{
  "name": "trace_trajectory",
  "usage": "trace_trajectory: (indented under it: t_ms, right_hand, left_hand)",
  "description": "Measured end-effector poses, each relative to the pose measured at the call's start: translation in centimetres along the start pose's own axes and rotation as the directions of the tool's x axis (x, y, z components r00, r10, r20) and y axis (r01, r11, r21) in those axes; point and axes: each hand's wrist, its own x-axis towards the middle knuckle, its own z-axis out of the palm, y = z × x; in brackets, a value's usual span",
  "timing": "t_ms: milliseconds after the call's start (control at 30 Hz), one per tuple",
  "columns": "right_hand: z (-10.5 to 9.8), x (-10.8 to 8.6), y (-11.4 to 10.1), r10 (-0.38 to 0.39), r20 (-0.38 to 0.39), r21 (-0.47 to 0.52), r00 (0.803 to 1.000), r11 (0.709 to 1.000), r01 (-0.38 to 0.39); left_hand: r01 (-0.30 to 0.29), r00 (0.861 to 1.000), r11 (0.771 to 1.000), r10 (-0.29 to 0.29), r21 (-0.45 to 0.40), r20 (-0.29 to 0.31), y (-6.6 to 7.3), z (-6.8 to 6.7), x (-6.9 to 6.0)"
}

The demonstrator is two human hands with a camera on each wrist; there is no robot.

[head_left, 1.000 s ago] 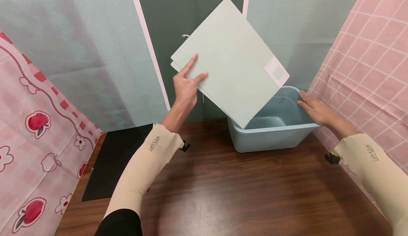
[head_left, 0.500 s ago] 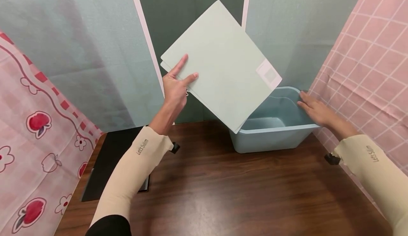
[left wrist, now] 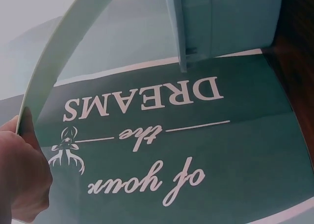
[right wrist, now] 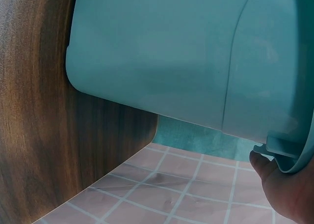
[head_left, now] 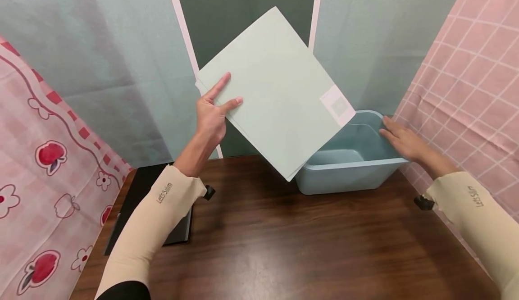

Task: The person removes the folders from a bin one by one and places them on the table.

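Observation:
My left hand [head_left: 211,115] pinches a flat, pale green folder-like item [head_left: 275,97] by its left edge. The thumb and one finger lie across its front, while the other fingers are hidden behind. It is tilted, seems to have two layers, and bears a pinkish-white label [head_left: 337,105] near its right corner. Its lower right edge overlaps the near left corner of a blue plastic bin [head_left: 344,176] in the head view; whether they touch I cannot tell. My right hand [head_left: 405,141] grips the bin's rim at the right end, the thumb below the rim in the right wrist view.
A flat black item [head_left: 178,230] lies on the left of the brown wooden table [head_left: 275,250], partly behind my left arm. Pink patterned cloth [head_left: 44,183] bounds the left side, pink checked cloth [head_left: 474,93] the right. Lettered dark green cloth [left wrist: 171,135] hangs at the back.
My left hand has moved left and slightly down with the pale green item, whose lower corner has come off the bin's rim to its left. My right hand and the bin have stayed put.

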Motion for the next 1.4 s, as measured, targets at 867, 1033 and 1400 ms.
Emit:
trace_trajectory:
  t_ms: [867, 1033, 1400]
  right_hand:
    - [0.2, -0.1, 0.0, -0.021, -0.022, 0.016, 1.000, 1.000, 0.021]
    - [0.3, -0.2, -0.2, -0.024, -0.030, 0.023, 0.999, 0.999, 0.025]
    - [0.2, -0.4, -0.5, -0.011, -0.014, 0.020, 1.000, 1.000, 0.012]
  left_hand:
    - [0.080, 0.992, 0.992, -0.089, 0.096, 0.095, 2.4, -4.7, -2.4]
    - [0.118, 0.986, 0.985, -0.131, 0.129, 0.102, 2.7, -6.2, -2.9]
    - [0.158, 0.975, 0.976, -0.178, 0.149, 0.133, 3.7, -9.1, -3.8]
